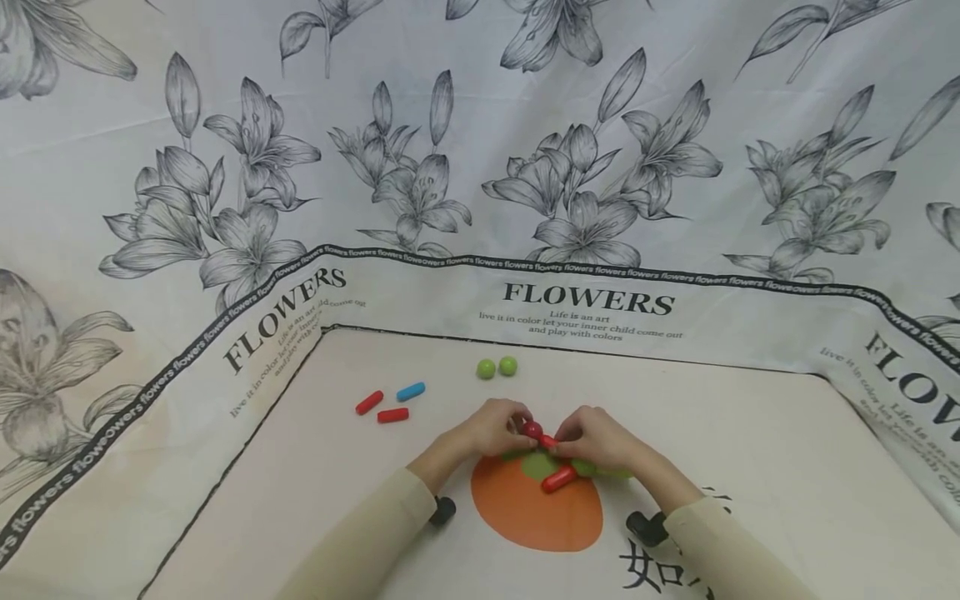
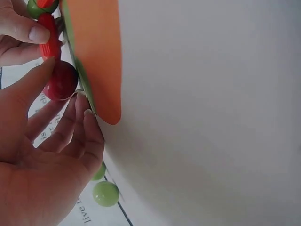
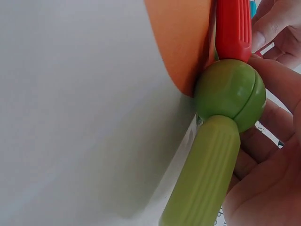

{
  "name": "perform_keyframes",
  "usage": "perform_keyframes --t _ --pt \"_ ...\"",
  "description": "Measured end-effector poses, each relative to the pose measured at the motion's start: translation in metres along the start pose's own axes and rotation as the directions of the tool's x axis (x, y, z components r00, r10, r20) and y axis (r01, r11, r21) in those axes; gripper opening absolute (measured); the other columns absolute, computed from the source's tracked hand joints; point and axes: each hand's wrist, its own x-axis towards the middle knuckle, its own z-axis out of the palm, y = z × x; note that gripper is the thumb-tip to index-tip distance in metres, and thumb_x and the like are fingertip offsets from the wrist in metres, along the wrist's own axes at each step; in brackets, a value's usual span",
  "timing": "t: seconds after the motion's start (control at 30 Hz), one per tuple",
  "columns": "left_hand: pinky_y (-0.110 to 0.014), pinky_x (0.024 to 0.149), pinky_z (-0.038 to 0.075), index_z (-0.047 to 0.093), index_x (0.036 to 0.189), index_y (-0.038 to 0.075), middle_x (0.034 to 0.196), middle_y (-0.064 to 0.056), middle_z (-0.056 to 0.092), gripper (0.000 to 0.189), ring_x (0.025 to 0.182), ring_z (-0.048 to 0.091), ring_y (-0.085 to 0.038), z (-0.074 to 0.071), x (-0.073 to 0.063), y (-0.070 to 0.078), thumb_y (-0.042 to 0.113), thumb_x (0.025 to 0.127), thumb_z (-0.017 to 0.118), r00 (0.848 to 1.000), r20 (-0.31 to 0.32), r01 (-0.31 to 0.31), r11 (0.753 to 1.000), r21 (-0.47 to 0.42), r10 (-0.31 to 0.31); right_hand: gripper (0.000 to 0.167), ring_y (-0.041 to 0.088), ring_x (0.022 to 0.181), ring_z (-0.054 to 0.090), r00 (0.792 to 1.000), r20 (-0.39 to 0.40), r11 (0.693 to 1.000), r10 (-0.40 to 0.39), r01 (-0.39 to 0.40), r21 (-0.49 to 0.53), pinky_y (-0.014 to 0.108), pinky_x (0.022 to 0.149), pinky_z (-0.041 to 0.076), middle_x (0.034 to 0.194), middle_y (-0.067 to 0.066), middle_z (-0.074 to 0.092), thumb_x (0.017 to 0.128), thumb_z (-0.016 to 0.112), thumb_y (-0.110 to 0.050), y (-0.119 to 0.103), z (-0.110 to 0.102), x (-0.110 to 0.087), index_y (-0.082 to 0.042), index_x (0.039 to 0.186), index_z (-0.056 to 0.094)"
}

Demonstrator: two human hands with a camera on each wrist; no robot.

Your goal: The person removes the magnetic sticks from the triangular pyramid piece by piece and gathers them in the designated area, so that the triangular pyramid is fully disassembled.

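In the head view my left hand pinches a dark red ball above the orange print. My right hand pinches a short red rod that meets this ball; the left wrist view shows the rod end against the ball. Beside the right hand's fingers is a green ball. A fluted red rod and a light green rod join it. How the ball and the pinched rod fit together is hidden by fingers.
Two red rods and a blue rod lie to the left on the pale cloth. Two light green balls sit farther back. A flower-printed curtain rises behind the table.
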Motion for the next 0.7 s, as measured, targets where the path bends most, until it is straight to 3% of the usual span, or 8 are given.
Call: perform_keyframes --t 0.4,0.7 --pt "-0.021 0.076 0.048 0.072 0.11 0.01 0.091 0.005 0.064 0.023 0.084 0.056 -0.01 0.002 0.006 -0.003 0.022 0.092 0.079 0.999 -0.012 -0.035 0.999 0.03 0.035 0.015 0.016 0.074 0.061 1.0 -0.002 1.0 -0.025 0.025 0.003 0.028 0.068 0.051 0.079 0.001 0.074 0.093 0.076 -0.022 0.0 -0.001 -0.002 -0.007 0.092 0.08" --pt "-0.021 0.072 0.048 0.071 0.108 0.008 0.088 0.003 0.063 0.02 0.081 0.055 -0.01 -0.001 0.006 0.008 0.021 0.094 0.077 1.0 -0.004 -0.001 0.998 0.067 0.002 0.013 0.016 0.078 0.06 0.999 -0.001 0.999 -0.045 0.045 -0.016 0.028 0.071 0.051 0.08 0.0 0.073 0.093 0.076 -0.021 0.002 -0.002 -0.002 -0.008 0.092 0.08"
